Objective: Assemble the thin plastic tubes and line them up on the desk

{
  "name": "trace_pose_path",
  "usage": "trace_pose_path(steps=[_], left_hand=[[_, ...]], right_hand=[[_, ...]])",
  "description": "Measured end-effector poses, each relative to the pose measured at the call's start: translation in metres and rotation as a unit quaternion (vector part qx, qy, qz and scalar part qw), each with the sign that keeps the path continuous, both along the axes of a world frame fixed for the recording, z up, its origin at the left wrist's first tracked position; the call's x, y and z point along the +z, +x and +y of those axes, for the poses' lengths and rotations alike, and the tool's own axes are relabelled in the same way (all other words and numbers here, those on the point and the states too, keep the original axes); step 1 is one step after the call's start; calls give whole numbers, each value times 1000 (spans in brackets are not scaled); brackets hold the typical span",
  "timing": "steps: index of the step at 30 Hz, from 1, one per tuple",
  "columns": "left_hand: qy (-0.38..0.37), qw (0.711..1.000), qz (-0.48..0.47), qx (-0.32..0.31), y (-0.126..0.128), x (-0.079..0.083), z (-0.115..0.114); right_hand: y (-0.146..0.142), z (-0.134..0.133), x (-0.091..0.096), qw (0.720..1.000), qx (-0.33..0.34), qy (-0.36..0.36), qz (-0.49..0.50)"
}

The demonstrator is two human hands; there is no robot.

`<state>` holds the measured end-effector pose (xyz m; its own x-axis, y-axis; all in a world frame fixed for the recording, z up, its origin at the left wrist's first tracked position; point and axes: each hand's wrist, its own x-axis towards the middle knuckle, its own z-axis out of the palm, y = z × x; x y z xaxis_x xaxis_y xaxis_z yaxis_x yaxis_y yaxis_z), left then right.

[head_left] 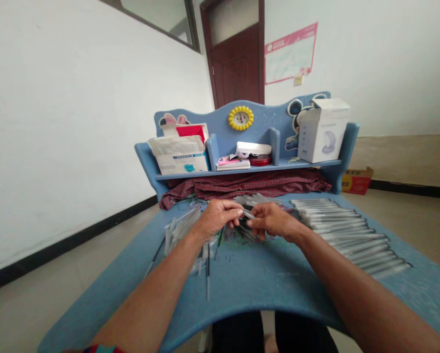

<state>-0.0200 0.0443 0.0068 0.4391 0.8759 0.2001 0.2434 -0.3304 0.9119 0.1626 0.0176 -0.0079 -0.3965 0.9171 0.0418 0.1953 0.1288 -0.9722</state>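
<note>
My left hand and my right hand meet over the middle of the blue desk, both with fingers pinched. A short length of a translucent pen barrel shows between their fingertips; the rest of it is hidden by the fingers. Beneath the hands lies a loose bunch of thin dark pen refills, partly covered by them. Beside my left wrist is a heap of clear pen barrels. Right of my right hand, pens with dark tips lie side by side in a long row.
More translucent pieces lie behind the hands. A checked cloth is bunched under the shelf. The shelf bears a mask box, a red round case and a white carton. One thin refill points toward the desk's front edge.
</note>
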Motion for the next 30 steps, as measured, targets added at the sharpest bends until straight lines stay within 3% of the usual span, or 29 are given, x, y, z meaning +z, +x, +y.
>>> trace_pose_path(steps=[6,10,15,17,30], left_hand=[[33,997,36,64,-1,1,3],[75,983,141,86,-2,-5,8],[244,919,301,74,0,-16,13],[269,898,341,69,-2,-17,15],[123,893,430,42,-39,11,21]], right_hand=[[2,7,-5,999,-42,6,21],[4,12,-7,994,-90,29,51],[7,13,-3,978,-179,82,66],[8,12,-1,973,-201,88,73],[7,7,3,963,-224,105,105]])
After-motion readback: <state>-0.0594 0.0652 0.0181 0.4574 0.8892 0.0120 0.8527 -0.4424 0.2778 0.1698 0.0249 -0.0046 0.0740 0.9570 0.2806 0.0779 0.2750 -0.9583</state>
